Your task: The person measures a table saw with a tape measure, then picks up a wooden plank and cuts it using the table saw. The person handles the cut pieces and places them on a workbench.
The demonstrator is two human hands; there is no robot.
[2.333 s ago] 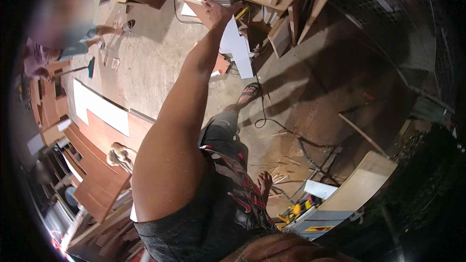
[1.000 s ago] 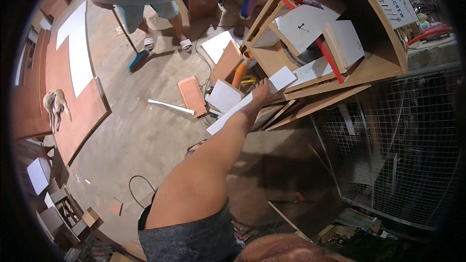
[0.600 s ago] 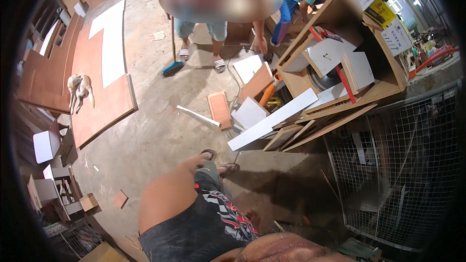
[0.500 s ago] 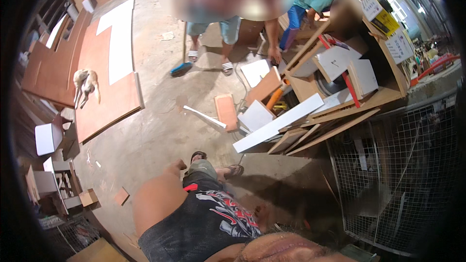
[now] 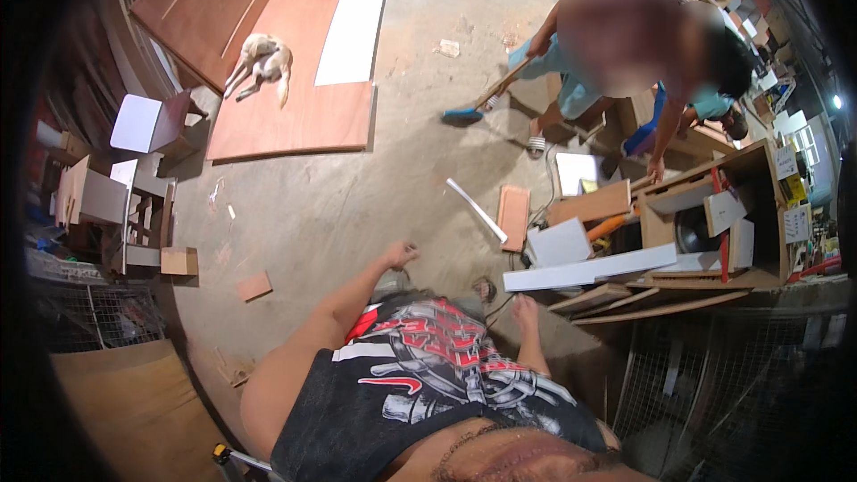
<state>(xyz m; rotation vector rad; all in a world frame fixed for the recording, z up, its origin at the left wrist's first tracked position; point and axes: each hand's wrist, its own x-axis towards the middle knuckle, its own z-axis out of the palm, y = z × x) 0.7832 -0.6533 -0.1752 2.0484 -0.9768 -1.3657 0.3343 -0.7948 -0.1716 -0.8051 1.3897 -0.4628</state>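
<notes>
Head view: white board (image 5: 585,270) lies just beyond right hand (image 5: 525,311), grip unclear; left hand (image 5: 400,255) half-curled, empty.

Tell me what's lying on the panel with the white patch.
A dog lies on the panel, beside the white patch. Whatever is directly beneath its body is covered and can't be seen.

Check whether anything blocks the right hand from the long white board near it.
Nothing visible stands between the right hand and the left end of the long white board in this view. The sandaled foot shows to the left of both, outside that gap.
</notes>
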